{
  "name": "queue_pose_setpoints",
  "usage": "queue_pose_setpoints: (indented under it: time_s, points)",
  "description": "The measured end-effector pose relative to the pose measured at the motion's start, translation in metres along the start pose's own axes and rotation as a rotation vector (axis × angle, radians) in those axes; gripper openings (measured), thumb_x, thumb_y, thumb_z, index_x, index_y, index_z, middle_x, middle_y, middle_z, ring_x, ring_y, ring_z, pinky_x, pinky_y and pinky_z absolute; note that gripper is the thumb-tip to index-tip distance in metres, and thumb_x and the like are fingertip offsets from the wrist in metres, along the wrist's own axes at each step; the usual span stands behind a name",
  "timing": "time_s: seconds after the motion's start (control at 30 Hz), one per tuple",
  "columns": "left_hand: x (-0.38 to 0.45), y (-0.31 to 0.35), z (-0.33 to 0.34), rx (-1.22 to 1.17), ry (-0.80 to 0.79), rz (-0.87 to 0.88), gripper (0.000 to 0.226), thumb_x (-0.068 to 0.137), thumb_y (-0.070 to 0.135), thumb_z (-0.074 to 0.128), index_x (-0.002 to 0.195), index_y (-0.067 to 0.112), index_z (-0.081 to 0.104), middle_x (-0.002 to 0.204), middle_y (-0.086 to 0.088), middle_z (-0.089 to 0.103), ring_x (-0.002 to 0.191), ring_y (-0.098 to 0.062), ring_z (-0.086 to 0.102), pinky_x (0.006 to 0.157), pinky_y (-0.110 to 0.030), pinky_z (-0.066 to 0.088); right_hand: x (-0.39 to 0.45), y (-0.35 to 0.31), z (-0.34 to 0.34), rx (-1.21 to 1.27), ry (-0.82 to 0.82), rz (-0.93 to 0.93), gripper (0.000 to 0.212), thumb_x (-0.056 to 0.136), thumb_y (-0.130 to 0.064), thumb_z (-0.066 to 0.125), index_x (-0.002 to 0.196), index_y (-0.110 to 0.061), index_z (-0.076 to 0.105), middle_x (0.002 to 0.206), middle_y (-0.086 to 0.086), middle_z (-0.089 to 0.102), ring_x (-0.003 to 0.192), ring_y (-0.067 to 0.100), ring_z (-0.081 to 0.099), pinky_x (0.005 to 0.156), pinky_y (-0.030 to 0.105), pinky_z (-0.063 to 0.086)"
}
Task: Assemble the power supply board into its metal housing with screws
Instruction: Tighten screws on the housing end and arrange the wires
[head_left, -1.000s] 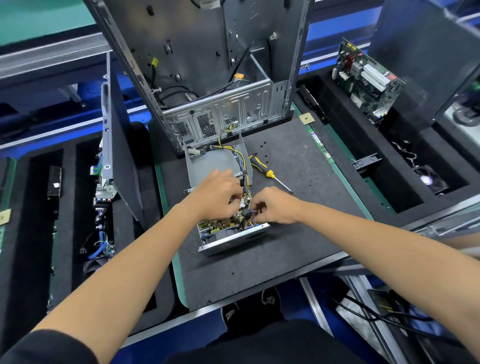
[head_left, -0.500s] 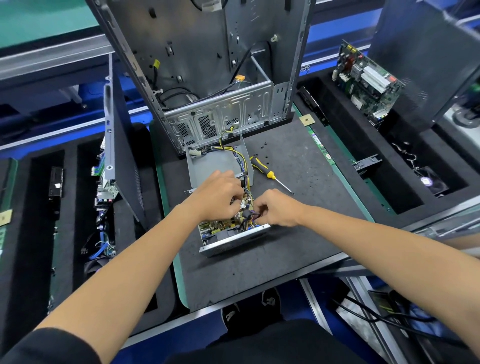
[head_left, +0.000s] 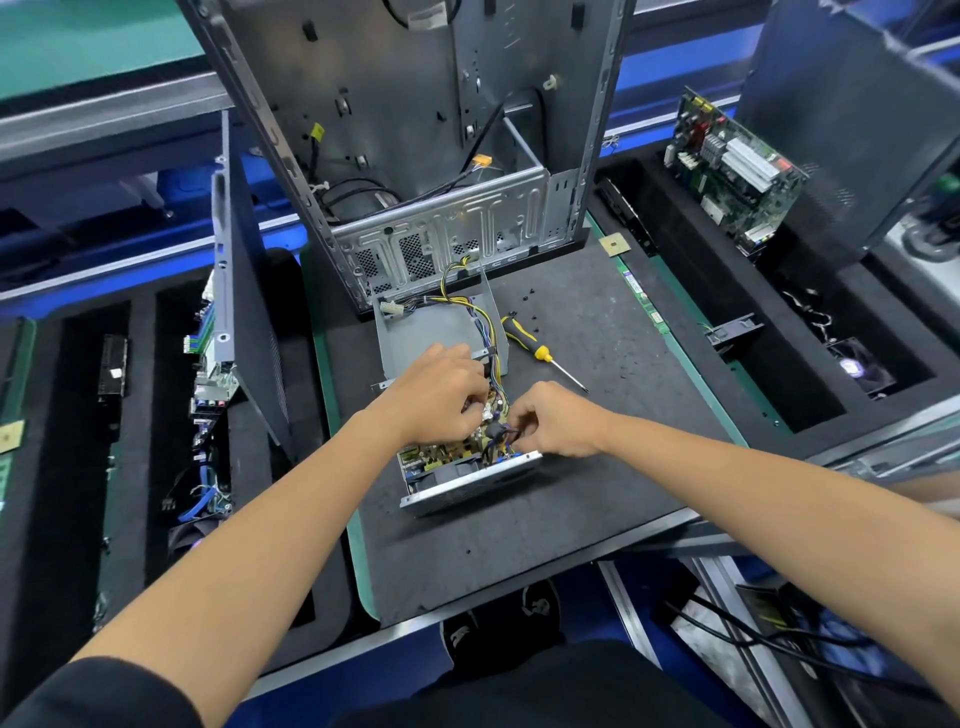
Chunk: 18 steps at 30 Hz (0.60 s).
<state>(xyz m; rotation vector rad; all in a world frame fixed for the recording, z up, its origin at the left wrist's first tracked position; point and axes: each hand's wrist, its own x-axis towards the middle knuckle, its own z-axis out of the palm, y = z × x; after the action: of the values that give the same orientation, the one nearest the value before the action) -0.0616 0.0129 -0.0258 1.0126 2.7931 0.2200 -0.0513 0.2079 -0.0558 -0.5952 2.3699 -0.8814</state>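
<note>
an open computer case (head_left: 415, 156) stands upright at twelve o'clock on the dark bench (head_left: 597, 467), black cables coiled inside it. a green motherboard (head_left: 735, 169) leans in a foam slot at two o'clock. at four o'clock from that board a small fan (head_left: 860, 366) lies in a foam recess. a grey side panel (head_left: 241, 312) stands on edge at nine o'clock. a small square chip (head_left: 614, 244) lies near the case's right foot.
</note>
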Motion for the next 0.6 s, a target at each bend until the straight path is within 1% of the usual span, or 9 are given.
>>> queue_pose_setpoints:
  time_s: [0.07,0.13,0.2,0.3,0.33,0.37,0.43,0.5,0.6]
  points:
    - [0.0001,0.0004,0.0009,0.005,0.007,0.004,0.020,0.084,0.020,0.051,0.077,0.013,0.068,0.073,0.002,0.059,0.083,-0.018,0.041,0.076,-0.034,0.032,-0.0008,0.0009,0.0005,-0.042,-0.007,-0.024,0.017,0.074,-0.002,0.071,0.067,-0.015,0.064,0.053,-0.013,0.051,0.049,0.003,0.043,0.049,0.008,0.035]
    - [0.0002,0.0005,0.0013,0.004,0.011,0.006,0.019,0.083,0.020,0.051,0.076,0.013,0.067,0.073,0.002,0.059,0.082,-0.017,0.041,0.075,-0.034,0.031,0.0001,0.0012,0.0003,-0.113,-0.005,-0.057,0.006,0.074,-0.004,0.071,0.070,-0.007,0.068,0.055,-0.010,0.052,0.052,0.010,0.044,0.048,0.007,0.035]
    - [0.0003,0.0003,0.0013,0.005,0.009,0.008,0.019,0.083,0.020,0.051,0.076,0.013,0.067,0.072,0.002,0.058,0.082,-0.018,0.041,0.075,-0.034,0.031,0.0019,0.0018,0.0003,-0.145,0.001,-0.071,0.005,0.074,-0.005,0.072,0.071,-0.004,0.068,0.058,-0.004,0.055,0.053,0.013,0.044,0.048,0.008,0.034]
    - [-0.0006,-0.0002,0.0017,0.009,0.021,0.009,0.019,0.084,0.021,0.052,0.076,0.012,0.068,0.072,0.001,0.058,0.082,-0.018,0.040,0.075,-0.034,0.031,0.0027,0.0043,0.0035,-0.149,-0.004,-0.065,0.013,0.074,-0.005,0.072,0.068,0.001,0.063,0.062,0.004,0.058,0.055,0.014,0.042,0.049,0.010,0.033]
    - [-0.0009,-0.0002,0.0018,0.011,0.025,0.010,0.019,0.084,0.021,0.052,0.077,0.013,0.068,0.072,0.002,0.058,0.082,-0.018,0.040,0.074,-0.033,0.030,0.0024,0.0054,0.0053,-0.146,-0.008,-0.064,0.017,0.075,-0.006,0.072,0.065,0.001,0.060,0.064,0.009,0.059,0.057,0.015,0.042,0.050,0.012,0.032]
    - [-0.0010,-0.0001,0.0021,0.014,0.028,0.011,0.019,0.084,0.021,0.052,0.077,0.013,0.068,0.072,0.002,0.058,0.082,-0.018,0.040,0.073,-0.032,0.028,0.0016,0.0064,0.0067,-0.145,-0.011,-0.063,0.021,0.075,-0.006,0.072,0.062,-0.001,0.056,0.066,0.013,0.059,0.059,0.016,0.041,0.053,0.018,0.034]
    - [-0.0007,0.0005,0.0025,0.020,0.032,0.013,0.019,0.083,0.020,0.052,0.076,0.013,0.068,0.071,0.002,0.058,0.081,-0.018,0.040,0.072,-0.032,0.027,-0.0004,0.0063,0.0073,-0.164,-0.012,-0.064,0.027,0.076,-0.007,0.072,0.058,-0.005,0.052,0.064,0.013,0.054,0.058,0.017,0.037,0.055,0.026,0.034]
    - [0.0000,0.0014,0.0026,0.026,0.033,0.013,0.019,0.082,0.019,0.051,0.074,0.012,0.067,0.070,0.002,0.057,0.080,-0.018,0.040,0.071,-0.032,0.027,-0.0015,0.0049,0.0058,-0.193,-0.023,-0.068,0.028,0.077,-0.007,0.070,0.058,-0.001,0.050,0.061,0.009,0.047,0.057,0.017,0.032,0.053,0.027,0.030]
    - [-0.0002,0.0016,0.0033,0.033,0.036,0.010,0.019,0.081,0.018,0.051,0.073,0.012,0.067,0.069,0.002,0.057,0.080,-0.019,0.041,0.071,-0.034,0.030,-0.0019,0.0009,0.0033,-0.232,-0.043,-0.078,0.031,0.078,-0.017,0.071,0.061,0.002,0.052,0.063,0.013,0.049,0.057,0.018,0.029,0.052,0.030,0.027]
